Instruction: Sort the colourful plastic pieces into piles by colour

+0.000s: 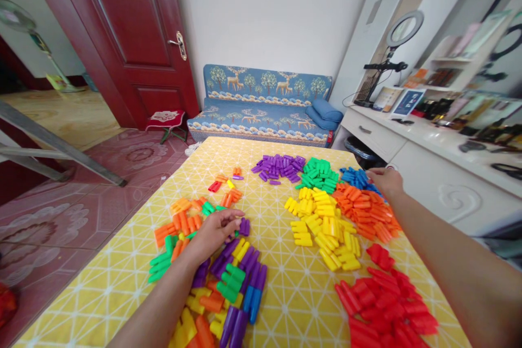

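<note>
Reaching hand: the right hand [385, 180] is stretched to the far right side of the table, over the seam where the blue pile [355, 176] meets the orange pile [365, 211].
Right grip: fingers curled downward, back of the hand to the camera; I cannot tell whether they pinch a piece.
Left hand [216, 231]: palm down on the mixed heap [222, 283] of unsorted pieces at the near left, with its fingertips just beside a purple piece [244, 226].
Left grip: fingers nearly flat and loosely together; anything held beneath them is hidden.
Sorted piles: purple [279, 167] and green [320, 174] along the far edge, yellow [326, 228] in the middle, red [383, 299] nearest on the right, each colour kept apart.
Strays: a few orange and red pieces [224, 182] beyond the heap.
Surface: yellow patterned tablecloth [285, 293].
</note>
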`<state>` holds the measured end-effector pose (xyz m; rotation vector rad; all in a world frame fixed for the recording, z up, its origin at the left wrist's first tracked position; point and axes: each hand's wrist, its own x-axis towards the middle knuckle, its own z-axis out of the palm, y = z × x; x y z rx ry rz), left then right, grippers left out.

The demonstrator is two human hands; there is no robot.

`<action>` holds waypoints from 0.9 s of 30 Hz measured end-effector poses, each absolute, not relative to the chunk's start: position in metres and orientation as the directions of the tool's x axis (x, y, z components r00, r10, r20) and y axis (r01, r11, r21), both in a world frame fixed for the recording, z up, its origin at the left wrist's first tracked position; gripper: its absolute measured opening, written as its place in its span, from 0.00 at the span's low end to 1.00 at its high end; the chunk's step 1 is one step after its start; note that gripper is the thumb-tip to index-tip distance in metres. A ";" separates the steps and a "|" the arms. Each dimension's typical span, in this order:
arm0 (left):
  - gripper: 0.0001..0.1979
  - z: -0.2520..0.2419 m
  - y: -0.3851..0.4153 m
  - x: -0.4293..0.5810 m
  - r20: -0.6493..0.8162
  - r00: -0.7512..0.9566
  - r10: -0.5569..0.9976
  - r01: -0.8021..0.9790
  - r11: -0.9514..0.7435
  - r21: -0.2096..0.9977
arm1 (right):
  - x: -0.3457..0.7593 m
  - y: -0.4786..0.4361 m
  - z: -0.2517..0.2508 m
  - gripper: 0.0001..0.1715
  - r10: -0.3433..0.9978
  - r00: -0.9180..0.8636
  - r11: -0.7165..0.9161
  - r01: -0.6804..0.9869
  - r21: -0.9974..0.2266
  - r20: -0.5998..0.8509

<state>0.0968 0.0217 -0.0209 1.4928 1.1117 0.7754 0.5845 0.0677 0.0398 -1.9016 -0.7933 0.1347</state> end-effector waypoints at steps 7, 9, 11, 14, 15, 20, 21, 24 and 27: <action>0.19 -0.013 0.017 0.099 -0.107 0.330 0.938 0.231 0.029 0.972 | 0.442 0.091 0.058 0.13 0.684 0.707 0.048 0.204 -0.978 0.181; 0.19 -0.013 0.017 0.099 -0.098 0.330 0.939 0.221 0.024 0.975 | 0.383 0.075 0.056 0.17 0.812 0.563 0.155 0.044 -0.987 0.153; 0.19 -0.015 0.018 0.098 -0.081 0.337 0.938 0.212 0.009 0.977 | 0.331 0.050 0.045 0.19 0.894 0.415 0.192 -0.015 -0.981 0.168; 0.19 -0.021 0.019 0.097 -0.051 0.355 0.934 0.213 -0.027 0.977 | 0.281 0.014 0.017 0.19 0.946 0.291 0.153 -0.022 -0.988 0.140; 0.19 -0.023 0.020 0.096 -0.042 0.358 0.933 0.218 -0.040 0.975 | 0.273 0.005 0.006 0.18 0.952 0.276 0.137 0.003 -0.991 0.132; 0.18 -0.028 0.021 0.095 0.039 0.334 0.942 0.322 -0.153 0.934 | 0.269 -0.015 -0.038 0.16 0.944 0.311 0.077 0.126 -0.989 0.113; 0.18 -0.027 0.020 0.095 0.073 0.331 0.941 0.371 -0.200 0.907 | 0.271 -0.016 -0.043 0.16 0.940 0.324 0.072 0.120 -0.990 0.107; 0.21 -0.020 0.016 0.096 0.187 0.404 0.895 0.516 -0.392 0.761 | 0.276 -0.016 -0.053 0.16 0.936 0.335 0.079 0.095 -0.992 0.107; 0.19 -0.012 0.011 0.100 0.234 0.485 0.843 0.599 -0.515 0.614 | 0.277 -0.015 -0.058 0.15 0.945 0.298 0.101 0.136 -0.986 0.138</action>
